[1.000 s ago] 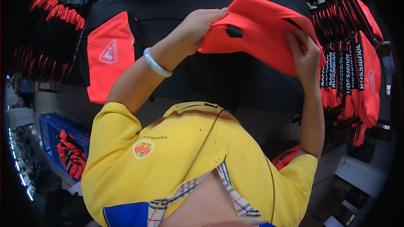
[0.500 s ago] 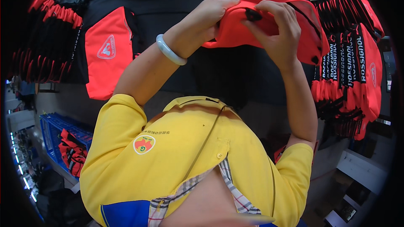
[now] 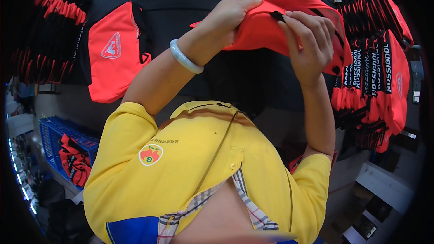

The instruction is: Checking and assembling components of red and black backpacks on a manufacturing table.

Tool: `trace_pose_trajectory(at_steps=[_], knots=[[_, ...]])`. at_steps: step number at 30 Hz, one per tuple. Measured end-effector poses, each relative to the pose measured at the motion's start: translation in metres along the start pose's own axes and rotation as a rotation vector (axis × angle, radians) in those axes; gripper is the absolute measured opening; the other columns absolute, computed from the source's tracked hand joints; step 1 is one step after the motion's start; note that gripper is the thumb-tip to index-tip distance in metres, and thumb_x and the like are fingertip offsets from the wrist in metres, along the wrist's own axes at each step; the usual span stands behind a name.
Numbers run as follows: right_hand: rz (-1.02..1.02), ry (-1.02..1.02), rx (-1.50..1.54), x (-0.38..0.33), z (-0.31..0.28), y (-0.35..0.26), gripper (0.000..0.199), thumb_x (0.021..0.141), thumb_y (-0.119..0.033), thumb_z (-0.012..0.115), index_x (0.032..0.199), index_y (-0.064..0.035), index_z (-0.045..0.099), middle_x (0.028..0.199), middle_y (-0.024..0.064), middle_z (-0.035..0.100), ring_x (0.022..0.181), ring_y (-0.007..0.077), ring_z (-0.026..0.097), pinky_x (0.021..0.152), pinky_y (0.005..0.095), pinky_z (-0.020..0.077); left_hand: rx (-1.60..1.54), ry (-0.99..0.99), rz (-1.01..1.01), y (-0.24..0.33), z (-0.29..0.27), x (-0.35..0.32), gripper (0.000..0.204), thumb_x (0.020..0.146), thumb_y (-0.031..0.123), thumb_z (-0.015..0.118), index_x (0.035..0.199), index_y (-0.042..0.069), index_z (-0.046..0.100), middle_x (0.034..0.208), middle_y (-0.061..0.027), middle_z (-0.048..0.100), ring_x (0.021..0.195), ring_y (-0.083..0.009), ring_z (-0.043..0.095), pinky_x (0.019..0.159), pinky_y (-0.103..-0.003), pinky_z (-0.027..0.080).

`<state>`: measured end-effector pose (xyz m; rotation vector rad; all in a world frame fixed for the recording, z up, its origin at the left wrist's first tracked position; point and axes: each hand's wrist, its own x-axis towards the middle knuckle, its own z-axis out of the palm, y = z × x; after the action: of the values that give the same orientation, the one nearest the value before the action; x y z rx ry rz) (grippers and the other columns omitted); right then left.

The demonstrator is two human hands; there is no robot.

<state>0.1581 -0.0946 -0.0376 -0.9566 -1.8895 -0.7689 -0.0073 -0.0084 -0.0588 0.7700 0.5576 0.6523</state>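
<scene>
From afar I see bright coral-red fabric piece, smooth, curved; left hand clasps it, right hand pinches small black tab.

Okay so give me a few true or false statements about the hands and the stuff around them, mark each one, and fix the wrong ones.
1. The left hand holds a red fabric item. True.
2. The right hand hangs open, touching nothing. False: it pinches a small black piece.
3. Another red item with a white emblem lies to the left on the dark table. True.
4. The pale bangle is on the right arm. False: it is on the left arm.
5. The crate at lower left is blue. True.
</scene>
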Motion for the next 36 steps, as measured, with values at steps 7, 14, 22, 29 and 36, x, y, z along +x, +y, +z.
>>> trace_pose_trajectory(at_steps=[7, 14, 22, 29, 36], knots=[[-0.022, 0.113, -0.033, -0.017, 0.006, 0.0, 0.024, 0.072, -0.006, 0.079, 0.09, -0.012, 0.064, 0.092, 0.0001, 0.068, 0.075, 0.0145, 0.063, 0.081, 0.0314, 0.0407, -0.046, 0.006, -0.048, -0.004, 0.008, -0.007, 0.033, 0.1, 0.028, 0.052, 0.108, -0.003, 0.061, 0.093, -0.0106, 0.068, 0.077, -0.0154, 0.068, 0.069, -0.028, 0.058], [0.404, -0.006, 0.125, -0.002, -0.008, -0.026, 0.015, 0.078, -0.006, 0.076, 0.088, -0.0064, 0.064, 0.083, 0.0007, 0.066, 0.077, 0.014, 0.063, 0.078, 0.0264, 0.0396, 0.091, -0.032, 0.023, -0.002, 0.004, -0.005, 0.027, 0.099, 0.025, 0.054, 0.103, -0.001, 0.062, 0.09, -0.0087, 0.068, 0.075, -0.0119, 0.067, 0.068, -0.026, 0.058], [1.221, -0.47, 0.969, 0.012, -0.03, 0.006, 0.017, 0.088, -0.01, 0.069, 0.099, 0.002, 0.065, 0.085, 0.0031, 0.066, 0.076, 0.0076, 0.062, 0.075, 0.0208, 0.05, 0.133, 0.006, -0.038, -0.01, 0.0, -0.005, 0.029, 0.099, 0.026, 0.054, 0.105, -0.002, 0.06, 0.091, -0.0112, 0.068, 0.073, -0.0137, 0.068, 0.068, -0.026, 0.058], [1.207, -0.499, 1.016, 0.007, -0.033, 0.01, 0.024, 0.088, -0.01, 0.068, 0.109, 0.0015, 0.063, 0.085, 0.0032, 0.066, 0.077, 0.0074, 0.062, 0.076, 0.0209, 0.05, 0.096, 0.005, -0.063, -0.014, 0.001, -0.001, 0.028, 0.098, 0.022, 0.055, 0.103, -0.004, 0.061, 0.09, -0.0145, 0.068, 0.072, -0.018, 0.069, 0.065, -0.029, 0.058], [1.166, -0.333, 0.955, -0.002, -0.042, 0.006, 0.022, 0.091, -0.006, 0.062, 0.111, 0.0036, 0.061, 0.095, 0.0082, 0.067, 0.078, 0.0094, 0.06, 0.076, 0.0208, 0.0474, 0.057, 0.017, -0.069, -0.009, 0.001, 0.002, 0.028, 0.098, 0.023, 0.055, 0.103, -0.003, 0.062, 0.089, -0.0144, 0.069, 0.073, -0.0179, 0.069, 0.066, -0.029, 0.059]])
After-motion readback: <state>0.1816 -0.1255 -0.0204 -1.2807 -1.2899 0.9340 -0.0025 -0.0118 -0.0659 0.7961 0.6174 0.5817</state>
